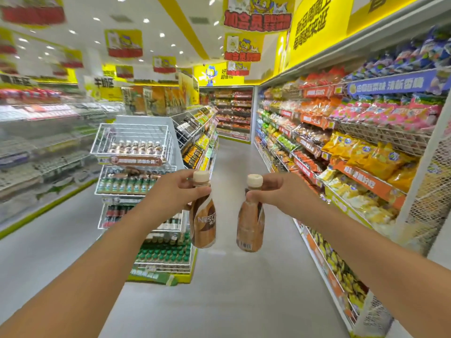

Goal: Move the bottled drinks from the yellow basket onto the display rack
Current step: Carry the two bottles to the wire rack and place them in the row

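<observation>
Holding two coffee bottles out over the grey aisle floor point(239, 289), both arms stretched forward. Left hand point(175, 191) curled round the neck of the left bottle point(202, 215), just under its cream cap, label reading NESC partly visible, body hanging a little tilted. Right hand point(275, 191) pinching the neck of the right bottle point(250, 225) the same way, barcode side facing near, body also tilted. Bottles close together, not touching, near the middle of the view. Farther off on the left, a white wire display rack point(136, 152) with several tiers: matching cream-capped bottles lined in the top tier, green-capped and dark bottles in lower tiers. Along the right, long shelves of snack bags point(366, 152), yellow, orange and pink. More shelves point(231, 113) at the far end of the aisle, yellow banners point(256, 18) hanging from the ceiling
</observation>
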`<state>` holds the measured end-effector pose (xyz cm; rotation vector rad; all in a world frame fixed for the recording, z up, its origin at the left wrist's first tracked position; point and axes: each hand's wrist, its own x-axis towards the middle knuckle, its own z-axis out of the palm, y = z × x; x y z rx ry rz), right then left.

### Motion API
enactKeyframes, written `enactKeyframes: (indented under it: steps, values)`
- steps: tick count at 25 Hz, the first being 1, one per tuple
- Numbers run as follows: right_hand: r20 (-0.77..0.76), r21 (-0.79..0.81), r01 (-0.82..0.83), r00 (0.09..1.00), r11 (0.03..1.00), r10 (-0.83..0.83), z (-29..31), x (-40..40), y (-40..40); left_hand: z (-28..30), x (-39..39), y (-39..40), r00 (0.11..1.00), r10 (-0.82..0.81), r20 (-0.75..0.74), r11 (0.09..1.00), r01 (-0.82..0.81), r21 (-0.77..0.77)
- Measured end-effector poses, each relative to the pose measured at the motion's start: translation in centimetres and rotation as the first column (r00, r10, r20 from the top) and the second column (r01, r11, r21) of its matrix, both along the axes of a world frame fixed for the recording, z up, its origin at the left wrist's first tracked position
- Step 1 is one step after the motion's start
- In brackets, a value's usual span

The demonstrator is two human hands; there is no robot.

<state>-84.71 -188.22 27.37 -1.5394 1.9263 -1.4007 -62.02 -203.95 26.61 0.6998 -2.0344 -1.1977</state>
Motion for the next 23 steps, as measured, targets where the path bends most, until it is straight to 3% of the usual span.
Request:
enactKeyframes:
  steps: [12, 23]
  values:
    - [0.033, -0.015, -0.125, 0.992, 0.992, 0.125, 1.2, 15.1, -26.8, 0.9, 19.2, -24.2, 0.985, 0.171, 0.014, 0.985, -0.171, -0.011]
    - [0.019, 0.054, -0.087, 0.996, 0.995, 0.086, 0.7, 17.7, -47.1, 1.5, 23.5, -44.9, 0.976, 0.216, 0.020, 0.976, -0.216, -0.028]
